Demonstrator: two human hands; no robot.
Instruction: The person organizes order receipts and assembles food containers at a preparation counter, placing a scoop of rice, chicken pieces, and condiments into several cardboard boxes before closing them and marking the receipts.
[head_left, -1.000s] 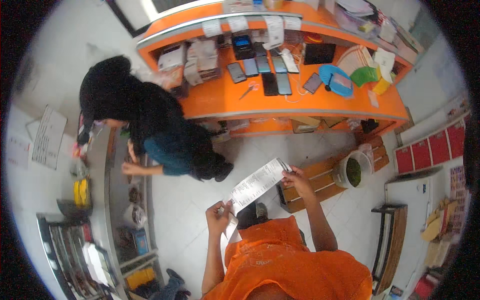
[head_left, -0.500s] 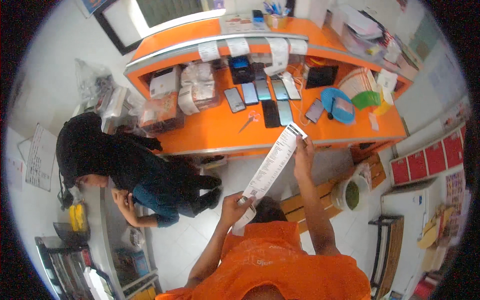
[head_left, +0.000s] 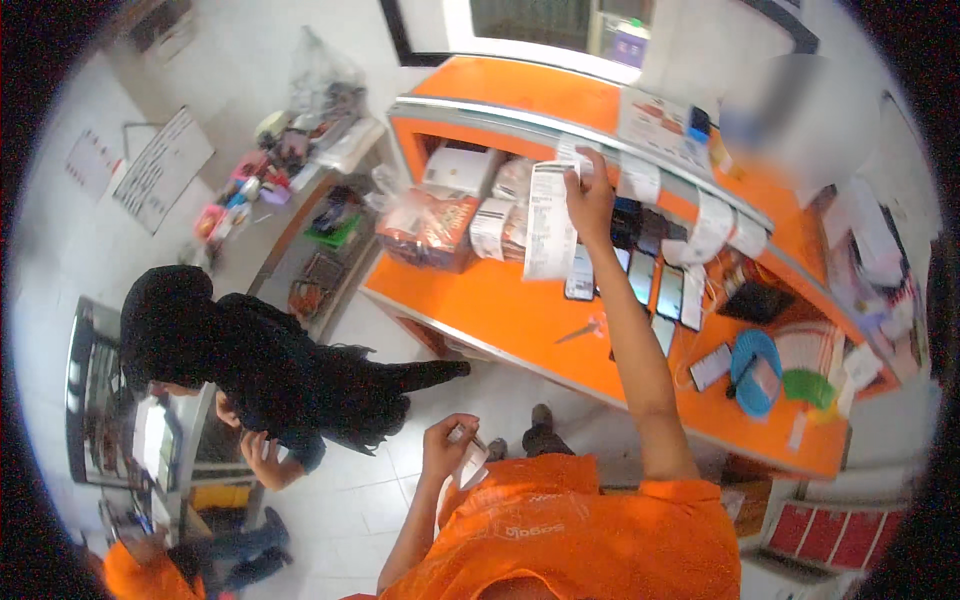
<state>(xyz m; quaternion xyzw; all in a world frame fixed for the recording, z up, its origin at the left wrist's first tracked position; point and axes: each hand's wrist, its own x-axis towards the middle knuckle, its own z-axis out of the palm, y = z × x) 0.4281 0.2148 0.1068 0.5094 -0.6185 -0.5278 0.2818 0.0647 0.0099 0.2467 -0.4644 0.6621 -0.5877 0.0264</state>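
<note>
My right hand (head_left: 592, 200) is raised over the orange desk (head_left: 470, 310), its fingers closed at the top of a long printed paper slip (head_left: 548, 225). The slip hangs down in front of the desk's upper shelf, beside several other hanging slips (head_left: 640, 178). Low and close to my body, my left hand (head_left: 450, 442) is closed on a smaller white piece of paper (head_left: 472, 463). Beneath my right forearm lie several phones (head_left: 580, 275) and a pair of scissors (head_left: 590, 329), partly hidden by the arm.
Plastic-wrapped packages (head_left: 428, 225) sit at the desk's left end. A blue basket (head_left: 755, 372) and a dark tablet (head_left: 757, 301) are at its right. A person in black (head_left: 230, 320) stands to my left; another in orange (head_left: 150, 570) shows at lower left.
The long slip was stretched between both hands; now my right hand alone holds it, moved up and left to the shelf. My left hand is lower, keeping a piece of paper. The view has turned left.
</note>
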